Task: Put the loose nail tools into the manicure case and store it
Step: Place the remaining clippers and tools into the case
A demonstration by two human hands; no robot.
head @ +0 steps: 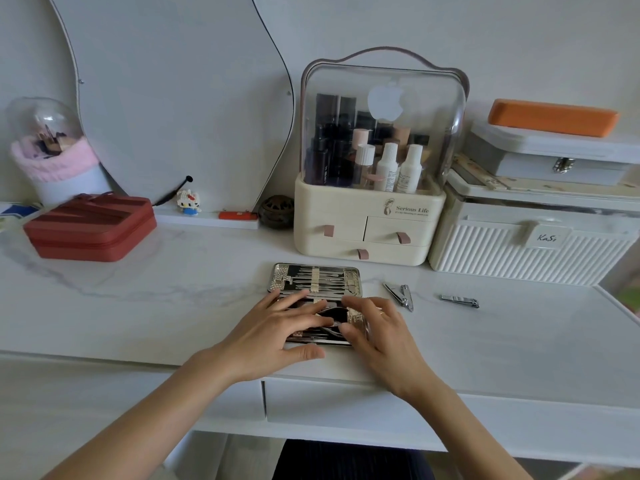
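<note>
both hands (277,327) (374,327) rest flat-fingered, grip holding nothing, on the open manicure case (315,282); she should steady it before fetching the nail clippers (400,296).

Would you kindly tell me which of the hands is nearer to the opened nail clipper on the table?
Right. The right hand lies just left of the opened nail clipper; the left hand is farther left, beyond the right hand.

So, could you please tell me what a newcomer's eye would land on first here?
Probably the open manicure case lying flat at the middle of the white desk, with the left hand and right hand resting on its near half. Two nail clippers lie loose to its right. Behind stands a clear-domed cosmetics organizer.
</note>
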